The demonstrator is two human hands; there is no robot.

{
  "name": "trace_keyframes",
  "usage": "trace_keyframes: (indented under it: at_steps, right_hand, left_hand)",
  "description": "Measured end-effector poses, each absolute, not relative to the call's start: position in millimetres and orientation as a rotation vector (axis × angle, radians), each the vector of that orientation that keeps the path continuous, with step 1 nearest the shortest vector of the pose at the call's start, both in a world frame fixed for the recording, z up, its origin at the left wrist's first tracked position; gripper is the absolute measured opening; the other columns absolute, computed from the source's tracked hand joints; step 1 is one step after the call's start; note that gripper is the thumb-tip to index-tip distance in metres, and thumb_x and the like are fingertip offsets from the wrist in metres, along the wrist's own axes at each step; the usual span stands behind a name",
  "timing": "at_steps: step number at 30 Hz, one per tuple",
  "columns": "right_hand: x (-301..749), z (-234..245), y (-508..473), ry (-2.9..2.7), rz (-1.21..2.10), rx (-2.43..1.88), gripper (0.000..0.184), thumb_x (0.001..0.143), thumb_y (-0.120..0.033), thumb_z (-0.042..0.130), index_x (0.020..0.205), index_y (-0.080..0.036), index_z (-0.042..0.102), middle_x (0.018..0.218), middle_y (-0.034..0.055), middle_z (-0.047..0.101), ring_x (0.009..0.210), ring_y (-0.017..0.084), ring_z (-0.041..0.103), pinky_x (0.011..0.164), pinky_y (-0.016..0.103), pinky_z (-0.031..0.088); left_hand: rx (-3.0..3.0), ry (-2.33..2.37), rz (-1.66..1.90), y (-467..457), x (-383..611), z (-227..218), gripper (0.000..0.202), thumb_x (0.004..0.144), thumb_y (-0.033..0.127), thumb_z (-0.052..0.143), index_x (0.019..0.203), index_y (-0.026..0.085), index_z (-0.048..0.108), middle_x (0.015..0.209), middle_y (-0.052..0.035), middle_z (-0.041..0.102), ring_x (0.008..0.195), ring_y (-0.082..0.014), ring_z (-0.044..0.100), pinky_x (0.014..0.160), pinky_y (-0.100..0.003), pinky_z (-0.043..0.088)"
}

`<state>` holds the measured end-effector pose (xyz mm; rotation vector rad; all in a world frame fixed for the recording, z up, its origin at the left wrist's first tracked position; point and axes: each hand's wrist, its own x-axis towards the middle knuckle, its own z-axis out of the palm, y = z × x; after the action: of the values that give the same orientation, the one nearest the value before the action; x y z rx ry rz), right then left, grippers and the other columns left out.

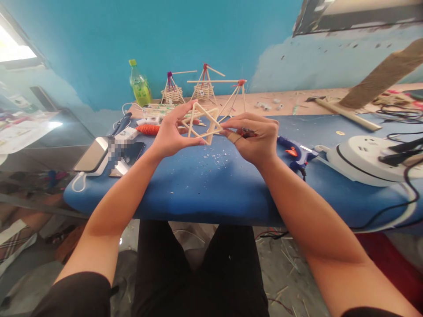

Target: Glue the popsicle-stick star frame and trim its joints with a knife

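Observation:
A small open frame of thin pale wooden sticks (210, 137), with triangular sides, is held up above the blue table top. My left hand (172, 132) grips it from the left, thumb below and fingers above and behind. At its right corner, my right hand (256, 134) pinches the stick ends between thumb and fingertips. Something small and dark (247, 132) shows within the curled right fingers; I cannot make out what it is. Below the frame, pale shavings (214, 160) are scattered. An orange yarn bundle (147, 129) lies beside my left hand.
Stick structures with bound tops (169, 90) (204, 88) (242, 82) stand behind, near a green bottle (140, 83). Phones (93, 154) lie left. A blue glue gun (295, 152), white power strip (360, 158) with cables, and hammer (346, 113) are right.

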<state>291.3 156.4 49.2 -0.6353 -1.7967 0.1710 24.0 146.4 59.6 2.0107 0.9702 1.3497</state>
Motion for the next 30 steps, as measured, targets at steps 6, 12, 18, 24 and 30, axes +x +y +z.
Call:
trace_keyframes:
  at_steps: [6, 12, 18, 24, 30]
  right_hand:
    - [291, 48, 154, -1.797, 0.134, -0.547, 0.009, 0.098, -0.034, 0.083, 0.094, -0.034, 0.091, 0.095, 0.0041, 0.087, 0.078, 0.022, 0.076, 0.074, 0.044, 0.061]
    - [290, 49, 152, -1.819, 0.112, -0.619, 0.015, 0.101, -0.04, 0.076, 0.095, -0.035, 0.089, 0.098, 0.0066, 0.086, 0.086, 0.026, 0.077, 0.079, 0.047, 0.061]
    - [292, 52, 143, -1.844, 0.118, -0.715, 0.032, 0.102, -0.059, 0.065, 0.105, -0.029, 0.074, 0.097, 0.0056, 0.077, 0.068, 0.019, 0.055, 0.072, 0.043, 0.052]
    - [286, 52, 133, -1.939, 0.135, -0.676, 0.043, 0.11, -0.065, 0.039, 0.091, -0.028, 0.049, 0.078, 0.003, 0.056, 0.072, 0.022, 0.052, 0.075, 0.042, 0.043]
    - [280, 53, 126, -1.983, 0.035, -0.732, 0.05, 0.109, -0.071, 0.033, 0.083, -0.029, 0.039, 0.073, 0.0031, 0.047, 0.072, 0.023, 0.048, 0.075, 0.043, 0.041]
  left_hand:
    - [1.81, 0.973, 1.44, 142, 31, 62, 0.069, 0.08, 0.062, 0.099, 0.136, 0.031, 0.072, 0.148, -0.0104, 0.075, 0.124, -0.0305, 0.08, 0.097, -0.044, 0.071]
    - [1.723, 0.953, 1.496, 143, 48, 50, 0.085, 0.069, 0.072, 0.103, 0.131, 0.025, 0.069, 0.124, -0.0086, 0.083, 0.114, -0.0284, 0.082, 0.101, -0.044, 0.069]
    - [1.9, 1.097, 1.598, 136, 54, 46, 0.078, 0.087, 0.086, 0.085, 0.136, 0.028, 0.068, 0.13, -0.0085, 0.081, 0.123, -0.0293, 0.08, 0.101, -0.045, 0.066]
    - [2.068, 1.392, 1.625, 110, 59, 54, 0.077, 0.092, 0.079, 0.086, 0.148, 0.032, 0.062, 0.131, -0.0098, 0.074, 0.131, -0.0371, 0.074, 0.1, -0.051, 0.067]
    - [2.17, 1.482, 1.685, 99, 65, 47, 0.076, 0.092, 0.081, 0.082, 0.144, 0.032, 0.058, 0.136, -0.0097, 0.072, 0.137, -0.0373, 0.071, 0.111, -0.054, 0.064]
